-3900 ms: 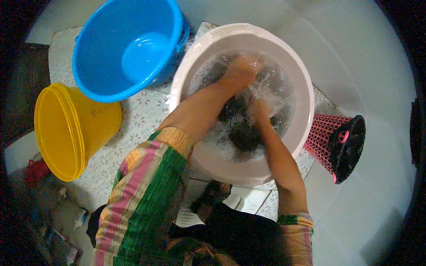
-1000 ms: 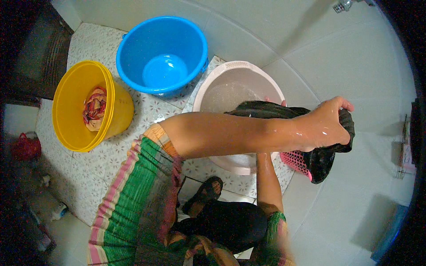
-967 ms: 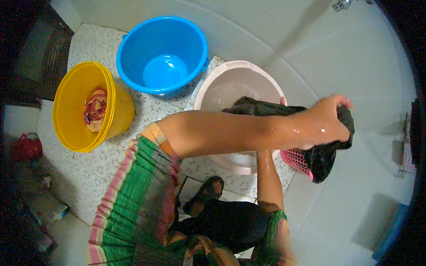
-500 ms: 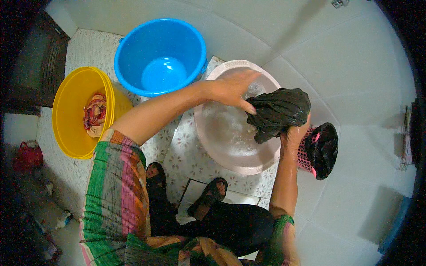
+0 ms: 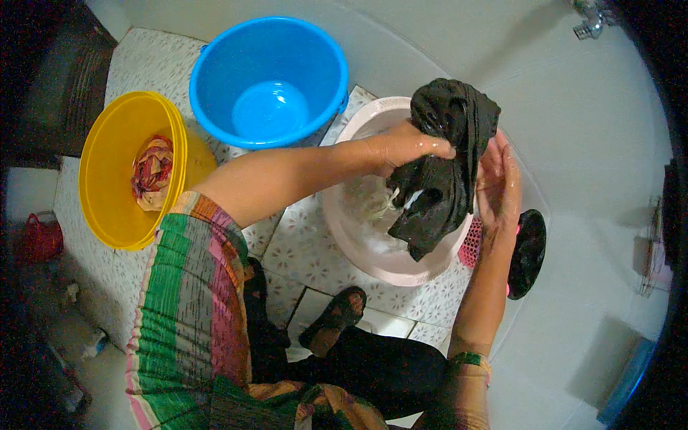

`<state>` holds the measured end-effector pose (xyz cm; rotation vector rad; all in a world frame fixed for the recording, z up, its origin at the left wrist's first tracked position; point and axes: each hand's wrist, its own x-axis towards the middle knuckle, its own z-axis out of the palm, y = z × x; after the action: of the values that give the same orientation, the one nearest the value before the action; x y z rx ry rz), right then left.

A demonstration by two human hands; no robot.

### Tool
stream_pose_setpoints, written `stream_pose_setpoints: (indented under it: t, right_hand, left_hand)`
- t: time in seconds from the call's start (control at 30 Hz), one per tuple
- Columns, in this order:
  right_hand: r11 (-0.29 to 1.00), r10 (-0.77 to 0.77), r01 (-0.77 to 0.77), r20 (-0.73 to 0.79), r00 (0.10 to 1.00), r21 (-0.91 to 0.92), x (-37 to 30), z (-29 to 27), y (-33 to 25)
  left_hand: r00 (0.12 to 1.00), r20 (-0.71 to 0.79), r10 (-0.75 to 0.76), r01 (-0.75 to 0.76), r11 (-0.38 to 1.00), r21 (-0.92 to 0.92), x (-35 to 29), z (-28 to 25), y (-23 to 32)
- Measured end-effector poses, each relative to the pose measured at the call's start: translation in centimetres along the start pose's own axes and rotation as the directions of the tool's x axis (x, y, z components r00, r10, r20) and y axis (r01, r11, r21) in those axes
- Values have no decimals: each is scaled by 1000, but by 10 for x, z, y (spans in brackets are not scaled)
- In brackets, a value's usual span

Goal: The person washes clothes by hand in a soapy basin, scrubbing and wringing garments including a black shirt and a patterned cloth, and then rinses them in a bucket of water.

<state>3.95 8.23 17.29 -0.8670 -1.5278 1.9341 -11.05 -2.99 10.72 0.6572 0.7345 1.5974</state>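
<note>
A wet, bunched black garment [image 5: 448, 190] hangs over a pale pink basin [image 5: 362, 263] of cloudy, sudsy water. Its lower end spreads out, and a small white label shows on it. My left hand [image 5: 412, 148] grips the garment from the left, thumb pressed across the cloth and the other fingers hidden behind it. On the garment's right side, my right hand [image 5: 499, 185] has its fingers stretched upward and its palm turned toward the cloth. Whether that palm touches the fabric I cannot tell.
A blue tub [image 5: 209, 107] stands behind the basin's left side. Farther left, a yellow bucket [image 5: 97, 190] holds red and beige cloth [image 5: 153, 172]. Black cloth [image 5: 528, 254] lies over a pink mesh basket [image 5: 470, 244] near the wall. A metal tap [image 5: 589, 27] juts out at upper right.
The garment has been raised and now hangs more upright. My left hand has closed on it from an open position. My right hand has moved up along its right side, fingers now extended.
</note>
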Motion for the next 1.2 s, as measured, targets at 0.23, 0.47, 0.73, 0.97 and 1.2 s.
stream_pose_setpoints:
  t: [0.23, 0.47, 0.73, 0.97, 1.2]
  right_hand:
    - [736, 9, -348, 506, 863, 581, 34, -35, 86]
    - [955, 223, -218, 4, 975, -200, -11, -20, 98]
    - [794, 514, -515, 96, 853, 325, -27, 6, 110]
    - [959, 102, -100, 8, 995, 263, -40, -26, 108]
    - [974, 222, -220, -17, 975, 57, -63, -26, 122]
  left_hand:
    - [944, -142, -296, 255, 933, -253, 6, 11, 13]
    - [892, -368, 260, 66, 733, 677, 42, -17, -63]
    - [953, -119, -280, 267, 957, -112, 23, 1, -53]
    - [943, -74, -324, 326, 945, 10, 21, -1, 0]
    - [971, 140, -193, 229, 918, -325, 27, -18, -22]
